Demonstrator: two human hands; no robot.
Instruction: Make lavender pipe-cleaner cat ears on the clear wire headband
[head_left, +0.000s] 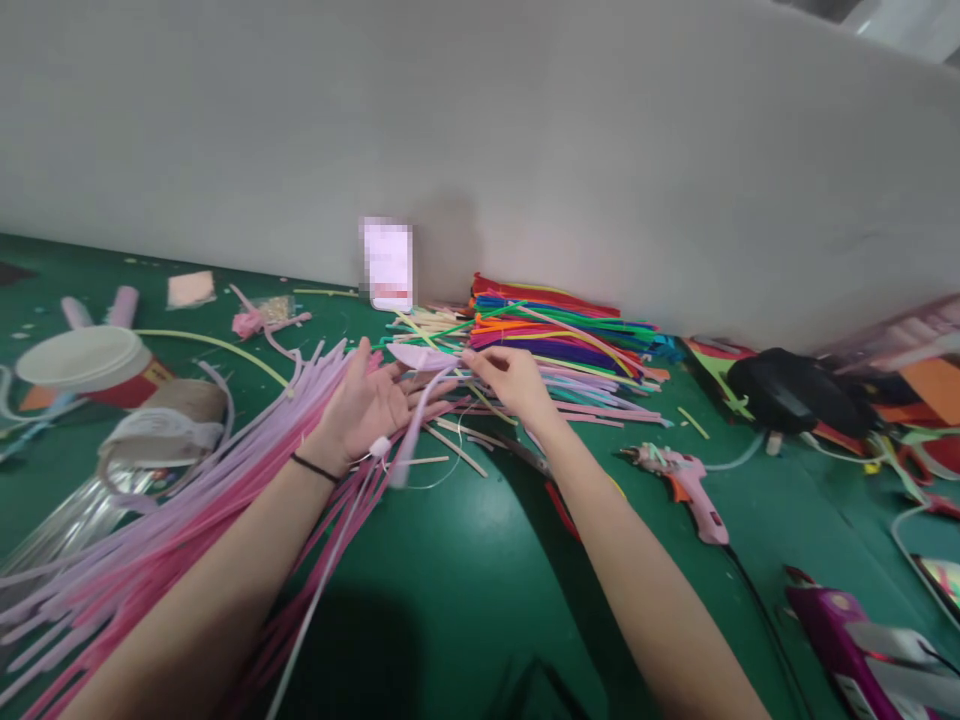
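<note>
My left hand (367, 405) lies palm up over a spread of pink and lilac pipe cleaners (187, 510), fingers apart, with a pale lilac pipe cleaner piece (421, 385) resting across it. My right hand (510, 380) pinches the far end of that piece between thumb and fingers. A black band circles my left wrist. Just beyond both hands lies a stack of multicoloured pipe cleaners (562, 330) against the wall.
A pink glue gun (686, 485) lies right of my right arm on the green table (450, 600). A paper cup with a lid (86, 360) and a tape roll (161, 430) stand at left. A black object (795, 395) and coloured scraps sit at right.
</note>
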